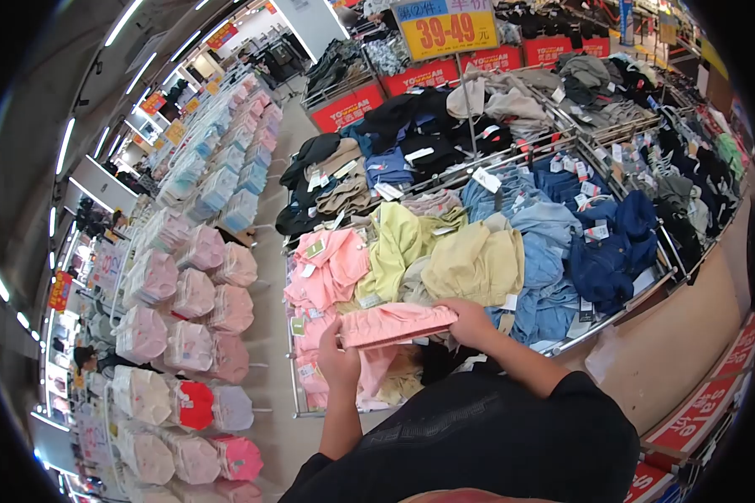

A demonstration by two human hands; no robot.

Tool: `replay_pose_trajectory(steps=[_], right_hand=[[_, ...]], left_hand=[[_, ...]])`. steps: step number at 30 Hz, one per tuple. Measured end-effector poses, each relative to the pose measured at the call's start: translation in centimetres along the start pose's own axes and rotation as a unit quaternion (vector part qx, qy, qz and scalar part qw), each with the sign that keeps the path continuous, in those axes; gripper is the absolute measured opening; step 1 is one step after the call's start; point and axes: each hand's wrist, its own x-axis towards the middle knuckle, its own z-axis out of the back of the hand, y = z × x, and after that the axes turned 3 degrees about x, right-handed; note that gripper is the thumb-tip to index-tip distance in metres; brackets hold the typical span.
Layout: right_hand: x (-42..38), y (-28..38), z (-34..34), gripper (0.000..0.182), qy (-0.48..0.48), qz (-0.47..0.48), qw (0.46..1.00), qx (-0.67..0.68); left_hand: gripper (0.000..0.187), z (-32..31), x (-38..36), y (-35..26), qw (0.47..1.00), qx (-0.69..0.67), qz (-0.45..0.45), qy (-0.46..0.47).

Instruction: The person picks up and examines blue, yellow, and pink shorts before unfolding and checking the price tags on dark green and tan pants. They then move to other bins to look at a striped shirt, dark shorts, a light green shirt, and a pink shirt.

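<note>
Between my two hands a pink garment with a gathered elastic waistband (398, 324) is stretched out sideways. My left hand (339, 350) is closed on its left end, the thumb up along the edge. At the other end my right hand (470, 323) grips the band, its fingers partly hidden behind the cloth. Just beyond lie folded pink clothes (327, 264), a yellow-green garment (398, 243) and a khaki garment (476, 261). Light blue denim (541, 243) and dark blue denim (617, 256) are heaped to the right.
A metal rail (596, 329) edges the display bin. A yellow price sign (449, 29) stands on a pole above the clothes. Racks of hanging underwear (195, 293) line the left, across an aisle floor (273, 335). Red sale signs (700, 411) are at lower right.
</note>
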Motion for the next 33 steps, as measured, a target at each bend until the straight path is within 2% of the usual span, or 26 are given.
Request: replay_pose_trajectory(steps=[3, 7, 8, 11, 12, 15, 16, 19, 20, 23, 25, 26, 29, 30, 32, 33], right_hand=[[-0.2, 0.9, 0.8, 0.042, 0.037, 0.057, 0.998, -0.001], [0.1, -0.6, -2.2, 0.038, 0.077, 0.169, 0.982, -0.028], [0.0, -0.2, -2.4, 0.041, 0.186, 0.125, 0.973, -0.054], [-0.2, 1.2, -3.3, 0.055, 0.299, 0.176, 0.938, 0.002], [0.2, 1.5, -3.1, 0.065, 0.329, 0.148, 0.933, 0.005], [0.5, 1.5, -3.3, 0.066, 0.181, 0.161, 0.969, 0.046], [0.4, 1.7, -3.4, 0.069, 0.12, 0.142, 0.981, 0.055], [1.3, 0.9, -4.0, 0.077, -0.016, 0.264, 0.964, -0.026], [1.2, 1.0, -4.0, 0.076, -0.004, 0.275, 0.961, -0.017], [0.7, 2.0, -3.8, 0.07, 0.058, 0.294, 0.954, 0.006], [0.7, 2.0, -3.9, 0.063, 0.136, 0.283, 0.949, 0.023], [0.6, 2.1, -3.4, 0.045, 0.237, 0.174, 0.955, -0.032], [0.4, -0.2, -4.0, 0.033, 0.274, 0.104, 0.956, -0.021], [0.3, -0.8, -4.0, 0.033, 0.27, 0.091, 0.958, -0.032], [0.3, -1.6, -4.3, 0.035, 0.261, 0.063, 0.962, -0.052], [0.5, -2.1, -4.8, 0.033, 0.192, 0.147, 0.969, -0.041]], left_hand=[[0.043, 0.9, 0.6, 1.0, 0.998, 0.006, 0.062, -0.005], [0.044, 0.1, 0.8, 2.7, 0.992, -0.054, 0.102, 0.048], [0.044, -0.2, 0.9, 3.3, 0.989, -0.08, 0.11, 0.063], [0.045, -0.8, 2.3, 4.4, 0.951, -0.269, 0.124, 0.084], [0.039, 0.2, 3.1, 3.6, 0.958, -0.244, 0.103, 0.105], [0.031, 2.1, 5.2, -0.5, 0.919, -0.338, 0.158, 0.125], [0.029, 2.4, 5.5, -1.0, 0.919, -0.327, 0.137, 0.17], [0.028, 2.7, 5.8, -2.8, 0.904, -0.297, 0.075, 0.297], [0.03, 2.7, 5.2, -4.8, 0.88, -0.325, 0.076, 0.339], [0.027, 1.7, 4.1, -7.3, 0.843, -0.252, -0.041, 0.473], [0.024, 2.1, 3.4, -8.2, 0.816, -0.262, -0.005, 0.515], [0.023, 2.3, 3.0, -8.3, 0.801, -0.267, 0.014, 0.535], [0.018, 3.5, 3.4, -6.1, 0.787, -0.409, 0.016, 0.462], [0.019, 4.1, 3.7, -5.3, 0.799, -0.425, -0.029, 0.423], [0.023, 5.4, 3.9, -5.2, 0.759, -0.537, -0.051, 0.365], [0.026, 6.0, 4.0, -5.3, 0.733, -0.59, -0.061, 0.335]])
